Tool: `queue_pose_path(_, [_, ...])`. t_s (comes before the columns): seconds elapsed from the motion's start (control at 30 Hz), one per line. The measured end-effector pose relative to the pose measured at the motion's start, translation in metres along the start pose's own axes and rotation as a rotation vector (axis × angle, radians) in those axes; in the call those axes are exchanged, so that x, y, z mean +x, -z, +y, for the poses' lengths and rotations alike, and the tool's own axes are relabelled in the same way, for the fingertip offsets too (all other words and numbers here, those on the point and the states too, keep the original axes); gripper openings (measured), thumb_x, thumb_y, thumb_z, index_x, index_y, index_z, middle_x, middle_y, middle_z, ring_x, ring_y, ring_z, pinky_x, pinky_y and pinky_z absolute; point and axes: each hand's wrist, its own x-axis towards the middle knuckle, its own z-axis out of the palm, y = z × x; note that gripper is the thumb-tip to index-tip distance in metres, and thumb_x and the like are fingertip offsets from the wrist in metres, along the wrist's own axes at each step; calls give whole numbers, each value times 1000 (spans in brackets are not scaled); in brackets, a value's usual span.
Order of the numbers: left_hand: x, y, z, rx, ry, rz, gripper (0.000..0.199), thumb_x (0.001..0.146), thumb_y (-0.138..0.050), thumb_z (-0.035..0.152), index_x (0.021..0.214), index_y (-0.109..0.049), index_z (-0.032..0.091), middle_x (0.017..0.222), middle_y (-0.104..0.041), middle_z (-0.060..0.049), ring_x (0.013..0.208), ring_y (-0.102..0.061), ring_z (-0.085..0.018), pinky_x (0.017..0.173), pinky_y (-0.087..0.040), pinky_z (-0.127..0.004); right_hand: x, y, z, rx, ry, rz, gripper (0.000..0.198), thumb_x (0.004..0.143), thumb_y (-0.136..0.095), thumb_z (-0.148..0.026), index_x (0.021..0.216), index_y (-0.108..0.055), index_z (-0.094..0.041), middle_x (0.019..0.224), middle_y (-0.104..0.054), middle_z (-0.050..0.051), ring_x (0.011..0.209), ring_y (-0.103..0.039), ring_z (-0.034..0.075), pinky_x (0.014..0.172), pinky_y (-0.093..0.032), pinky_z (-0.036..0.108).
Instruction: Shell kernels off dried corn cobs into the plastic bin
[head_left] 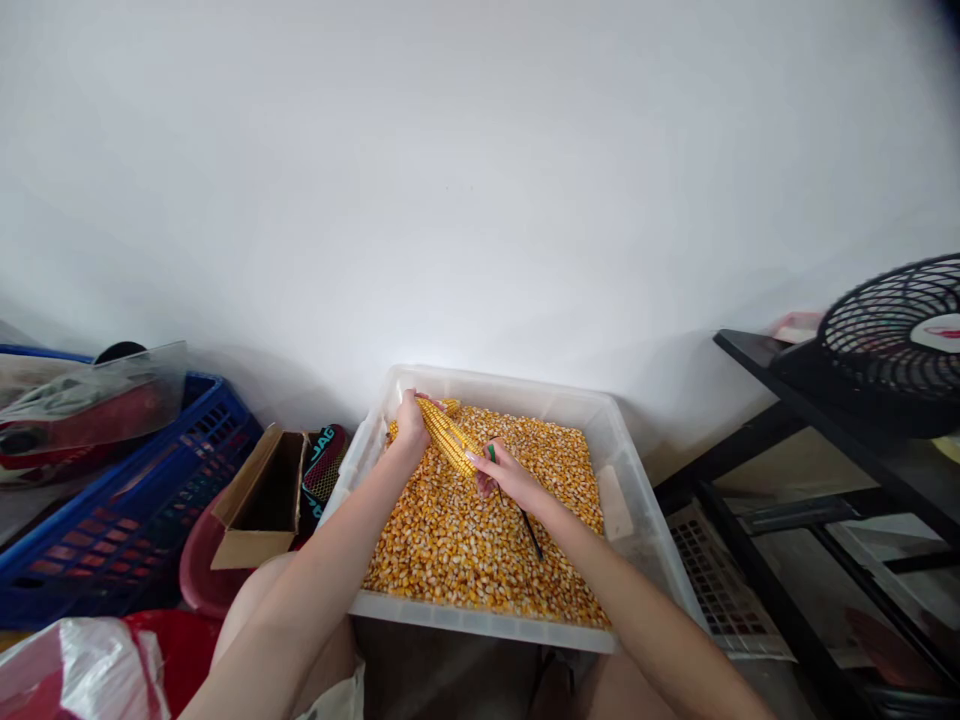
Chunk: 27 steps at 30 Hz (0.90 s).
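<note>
At the left, a blue basket (150, 520) stands beside a cardboard box (253, 549). Near the far left corner of a plastic bin (480, 612), the left hand (411, 420) is wrapped around 1 end of an ear of corn (448, 437). The ear slants above the loose kernels (450, 540) towards the bin's middle; if that hold slackened, it would probably drop onto them. The right hand (510, 475), fingers curled, pinches the ear's lower end and holds a thin tool (532, 531), whose dark shaft points to the near edge. A sharp wrist twist could poke the shaft into the nearby forearm. Beyond the right edge, a fan (885, 330) stands on a black table (750, 350).
</note>
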Motion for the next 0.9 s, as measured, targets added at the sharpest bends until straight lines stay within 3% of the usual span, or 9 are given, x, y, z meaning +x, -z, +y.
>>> queue_pose_path(0.17, [-10,-5,4,-40,9,18,17,78,-40,33,68,-45,20,46,-51,1,44,-55,-17,48,-44,-27,5,-1,12,-58,101,92,39,78,-58,-55,75,-34,-24,52,-48,-9,42,-44,11,43,-38,23])
queue_pose_path(0.5, [-24,-14,8,-13,-27,-17,21,77,-43,38,67,-45,20,46,-50,1,45,-56,-16,47,-44,-27,2,-7,-1,-32,0,215,44,75,-57,-62,75,-32,-25,49,-44,-10,36,-41,10,36,-34,23])
queue_pose_path(0.67, [-37,-23,11,37,-38,-90,20,77,-46,36,68,-48,19,46,-50,0,47,-55,-16,46,-43,-25,1,-11,-13,104,-156,173,46,72,-60,-62,87,-37,-25,73,-56,-3,50,-58,15,42,-50,32])
queue_pose_path(0.77, [-38,-23,11,11,-28,-84,17,77,-45,32,67,-48,19,46,-51,-1,45,-55,-17,46,-43,-26,-1,-12,-18,161,-111,169,50,64,-74,-50,82,-35,-25,77,-55,-4,65,-61,17,50,-56,35])
queue_pose_path(0.9, [-32,-20,10,-24,-8,-26,17,78,-42,30,67,-47,19,45,-50,0,42,-54,-17,44,-43,-27,-3,-12,-18,221,-44,143,49,64,-74,-46,78,-33,-24,74,-52,-6,68,-60,16,52,-57,35])
